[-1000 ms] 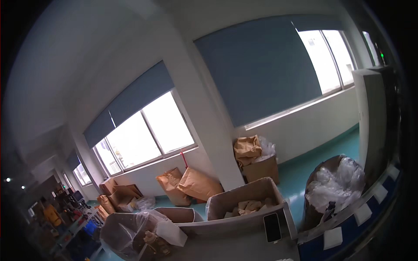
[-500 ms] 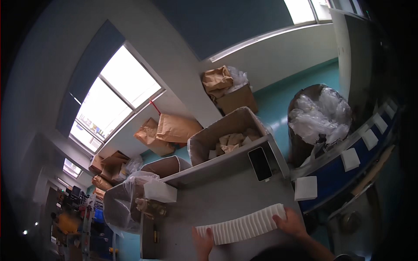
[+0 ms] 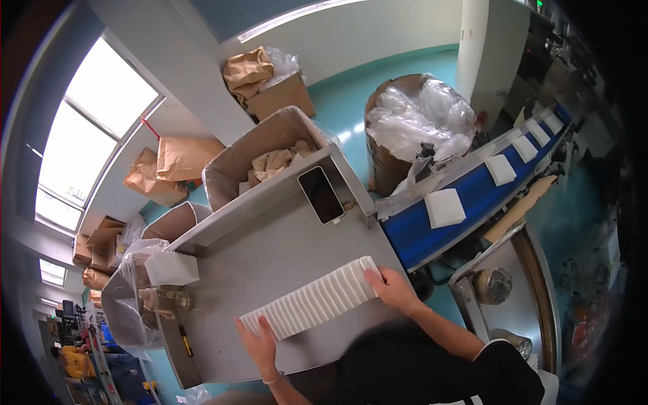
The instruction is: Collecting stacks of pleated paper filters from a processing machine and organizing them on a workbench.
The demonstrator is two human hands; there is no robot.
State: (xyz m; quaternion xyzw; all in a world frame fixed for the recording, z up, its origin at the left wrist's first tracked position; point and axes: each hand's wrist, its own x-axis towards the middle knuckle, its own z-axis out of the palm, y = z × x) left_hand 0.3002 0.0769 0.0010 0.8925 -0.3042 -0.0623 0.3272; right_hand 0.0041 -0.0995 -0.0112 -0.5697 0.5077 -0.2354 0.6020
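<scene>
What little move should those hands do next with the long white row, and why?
Maybe the left hand and right hand should press gently inward. They grip the long white row only near its two ends, over the grey table, so its many pieces might slip apart mid-row.

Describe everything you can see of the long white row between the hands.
The long white row is many thin, soft-looking pieces, perhaps paper or tissue, packed face to face, giving it a ribbed look. It lies lengthwise, slanting up to the right in the picture, over the grey table. The left hand holds its left end, the right hand its right. Whether it touches the table is unclear.
</scene>
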